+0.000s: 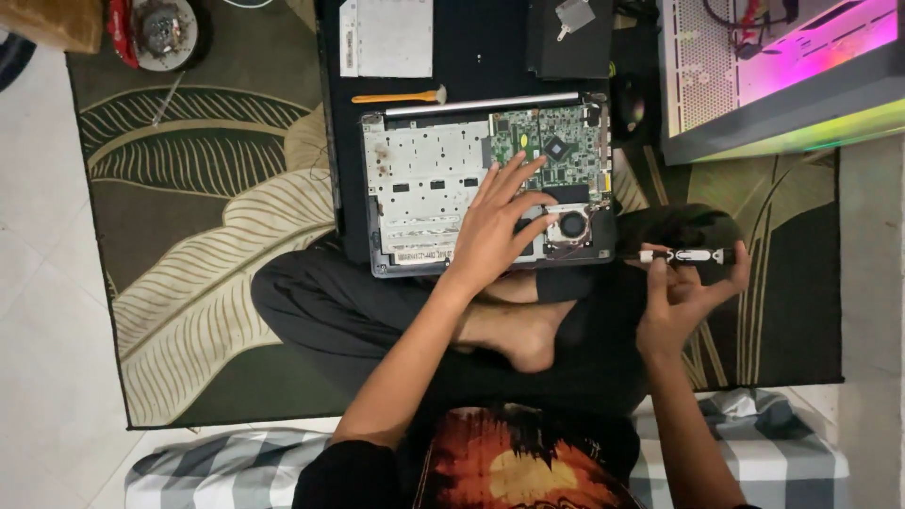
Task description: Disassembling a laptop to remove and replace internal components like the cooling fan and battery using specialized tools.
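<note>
- 1 opened laptop (429, 184), bottom cover off, lies on a black mat (471, 42) in front of the person's crossed legs; 1 silver metal plate fills its left part, 1 green circuit board (556, 149) sits at upper right, 1 round black fan (572, 224) at lower right.
- Left hand (495, 221) lies flat on the laptop, fingers spread and released, gripping nothing; fingertips reach toward the circuit board and the fan.
- Right hand (683, 292) is off to the right of the laptop, above the knee, pinching 1 slim black-and-white screwdriver-like tool (683, 255) held level between fingertips and thumb.
- 1 orange-handled brush (398, 95) lies just above the laptop's top edge, next to 1 long silver bar (481, 105).
- 1 white panel (386, 36) and 1 black box (570, 38) with 1 small grey part on it rest farther back on the mat.
- 1 lit computer case (782, 71), pink and green glow, stands at upper right.
- 1 round dusty fan part (162, 30) sits at upper left on the leaf-patterned rug (217, 217).
- 1 checked cushion (226, 467) is under the person.
</note>
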